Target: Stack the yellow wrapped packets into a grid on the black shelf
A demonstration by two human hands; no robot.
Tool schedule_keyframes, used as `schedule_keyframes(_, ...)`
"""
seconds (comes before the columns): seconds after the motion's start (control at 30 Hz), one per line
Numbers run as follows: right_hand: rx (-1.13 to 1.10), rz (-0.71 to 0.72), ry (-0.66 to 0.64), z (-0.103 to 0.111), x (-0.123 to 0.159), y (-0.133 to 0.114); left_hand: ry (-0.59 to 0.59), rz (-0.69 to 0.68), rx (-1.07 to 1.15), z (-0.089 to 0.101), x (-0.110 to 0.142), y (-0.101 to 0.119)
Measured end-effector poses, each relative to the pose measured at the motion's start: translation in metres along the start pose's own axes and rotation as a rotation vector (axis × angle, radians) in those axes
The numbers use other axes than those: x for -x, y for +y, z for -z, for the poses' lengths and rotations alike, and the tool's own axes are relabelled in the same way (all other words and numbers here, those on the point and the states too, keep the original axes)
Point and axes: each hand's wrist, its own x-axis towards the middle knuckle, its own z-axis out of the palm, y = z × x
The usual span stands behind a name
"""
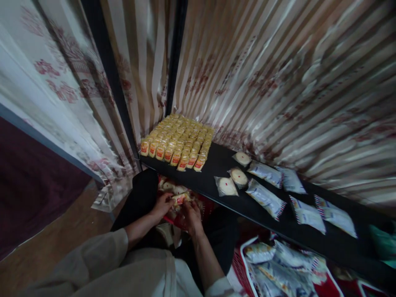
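Between my knees, over a red basket (206, 206), my left hand (163, 205) and my right hand (191, 212) hold a small wrapped snack cake (180, 199) from its two sides. It has a clear wrapper with a red and yellow label. More wrapped pieces (175, 189) lie in the basket beneath, partly covered by my hands. Past the basket, neat rows of the same yellow wrapped cakes (177, 140) are lined up at the left end of a black table (198, 177).
Right of the rows lie round pale wrapped cakes (227, 186) and several white-blue packets (266, 198). Below the table's near edge, a red and white basket (247, 264) holds more packets. A green item (383, 243) sits far right. Patterned curtains (262, 82) hang behind.
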Motion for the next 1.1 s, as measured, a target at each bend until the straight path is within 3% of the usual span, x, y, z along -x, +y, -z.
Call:
schedule_keyframes(0.1,-0.018,-0.015,-0.024,-0.005,0.008,-0.010,-0.022,-0.035,0.050,0.000,0.006,0.010)
schedule_keyframes(0.4,0.436,0.379,-0.083,-0.008,0.000,-0.039,-0.070,-0.261,0.073,-0.021,0.004,0.038)
schedule_keyframes(0.7,0.685,0.684,0.066,-0.021,-0.040,-0.082,0.189,-0.576,-0.274,-0.034,-0.027,0.061)
schedule_keyframes(1.1,0.828,0.740,0.136,-0.042,-0.065,-0.078,0.203,-0.691,-0.441,-0.030,-0.045,0.087)
